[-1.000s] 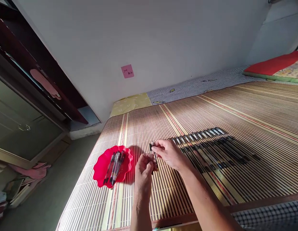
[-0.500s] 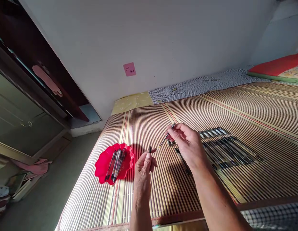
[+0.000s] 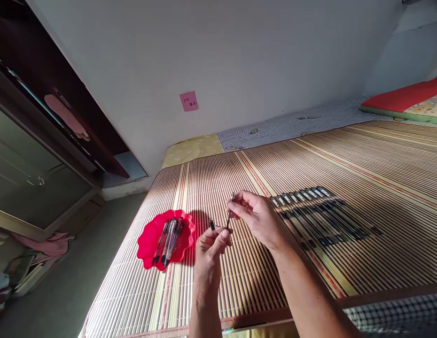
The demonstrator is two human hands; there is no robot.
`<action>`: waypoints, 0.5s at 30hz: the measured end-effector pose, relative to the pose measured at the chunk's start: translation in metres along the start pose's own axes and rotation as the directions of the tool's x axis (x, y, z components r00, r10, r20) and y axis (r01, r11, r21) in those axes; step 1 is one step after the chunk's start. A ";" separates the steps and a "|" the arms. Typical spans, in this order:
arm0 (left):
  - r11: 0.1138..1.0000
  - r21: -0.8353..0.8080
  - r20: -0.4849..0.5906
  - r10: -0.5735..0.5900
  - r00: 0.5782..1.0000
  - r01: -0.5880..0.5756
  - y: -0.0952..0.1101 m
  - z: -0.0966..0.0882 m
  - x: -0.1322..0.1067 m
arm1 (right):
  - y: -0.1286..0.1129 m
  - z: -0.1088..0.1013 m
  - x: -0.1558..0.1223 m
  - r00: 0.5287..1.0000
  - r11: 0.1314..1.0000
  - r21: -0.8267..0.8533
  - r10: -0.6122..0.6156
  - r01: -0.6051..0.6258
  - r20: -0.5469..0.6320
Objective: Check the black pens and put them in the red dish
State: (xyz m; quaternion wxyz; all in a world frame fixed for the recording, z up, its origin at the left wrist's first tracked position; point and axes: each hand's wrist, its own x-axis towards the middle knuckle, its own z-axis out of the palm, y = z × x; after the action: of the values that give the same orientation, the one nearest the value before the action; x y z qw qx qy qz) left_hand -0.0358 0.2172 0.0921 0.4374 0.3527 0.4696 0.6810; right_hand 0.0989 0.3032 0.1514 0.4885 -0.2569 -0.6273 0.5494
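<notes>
My left hand (image 3: 213,246) is closed around a pen barrel, whose black end (image 3: 212,225) sticks up above the fingers; the rest is hidden in the palm. Between thumb and fingers of my right hand (image 3: 252,213) is a thin dark pen refill (image 3: 229,217), tilted nearly upright. Its lower end meets the left thumb and fingertips, and I cannot tell whether both hands grip it. To the left, a red scalloped plate (image 3: 146,244) bears several pens (image 3: 171,239). Right of my right hand lie a row of pen caps (image 3: 299,195) and a row of pen parts (image 3: 331,223).
A striped bamboo mat (image 3: 204,183) covers the bed under everything. Behind it rises a white wall with a pink note (image 3: 189,101). Folded red bedding (image 3: 398,96) lies at the far right. The floor (image 3: 98,244) and a cabinet (image 3: 35,173) are on the left.
My right hand has moved left and slightly down with the refill, which now stands steeper and reaches my left fingers. The barrel's black end has tilted left.
</notes>
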 end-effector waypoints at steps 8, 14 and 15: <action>0.997 -0.031 0.010 -0.064 0.998 0.065 -0.001 0.002 -0.001 | -0.001 -0.010 0.001 0.999 0.999 0.023 0.029 -0.028 -0.045; 0.999 -0.049 -0.043 -0.022 0.999 0.020 -0.003 0.003 0.000 | 0.000 -0.005 0.000 0.999 0.998 0.057 0.038 -0.038 -0.001; 0.999 -0.035 -0.052 -0.004 0.999 0.002 -0.002 0.003 0.001 | 0.000 -0.005 0.000 0.999 0.997 0.059 0.043 -0.043 0.001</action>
State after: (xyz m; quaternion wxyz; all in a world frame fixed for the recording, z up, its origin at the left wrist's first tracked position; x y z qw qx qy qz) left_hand -0.0327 0.2191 0.0908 0.4322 0.3262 0.4694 0.6975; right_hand 0.1028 0.3056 0.1508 0.4841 -0.2560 -0.6051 0.5779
